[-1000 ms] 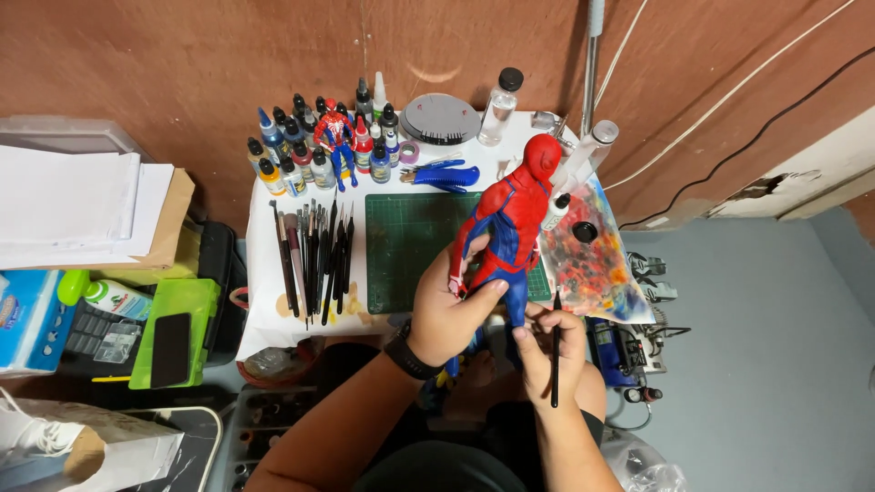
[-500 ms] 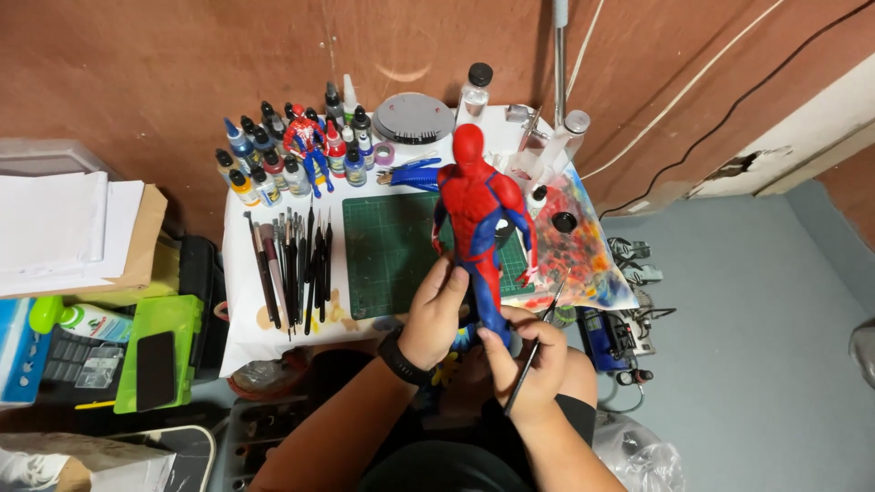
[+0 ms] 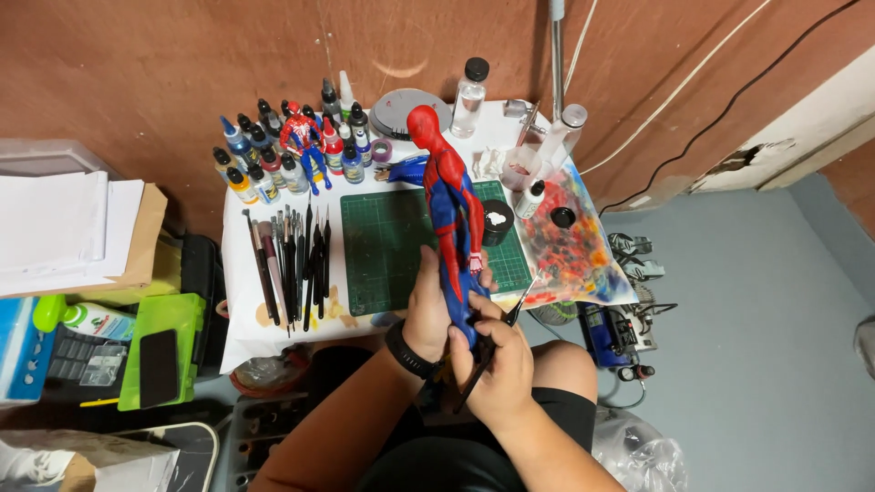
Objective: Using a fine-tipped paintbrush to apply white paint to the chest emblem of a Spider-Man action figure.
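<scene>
My left hand [image 3: 428,310] grips the legs of a red and blue action figure [image 3: 448,205], held upright over the green cutting mat [image 3: 383,241]. Its red head points away from me and its side faces the camera. My right hand [image 3: 492,364] holds a thin dark paintbrush [image 3: 497,333] slanted up to the right, and its fingers also touch the figure's lower legs. A black band sits on my left wrist.
A small white table [image 3: 239,319] carries a row of brushes [image 3: 290,260], several paint bottles [image 3: 273,155], a smaller red and blue figure [image 3: 305,141], a paint-stained palette sheet [image 3: 574,241] and a black cup [image 3: 497,221]. Papers and green boxes [image 3: 164,351] lie left; blue tools [image 3: 611,328] right.
The figure has been turned from front-facing to side-on and stood more upright. My right hand with the brush has moved up against its legs. The view has shifted slightly.
</scene>
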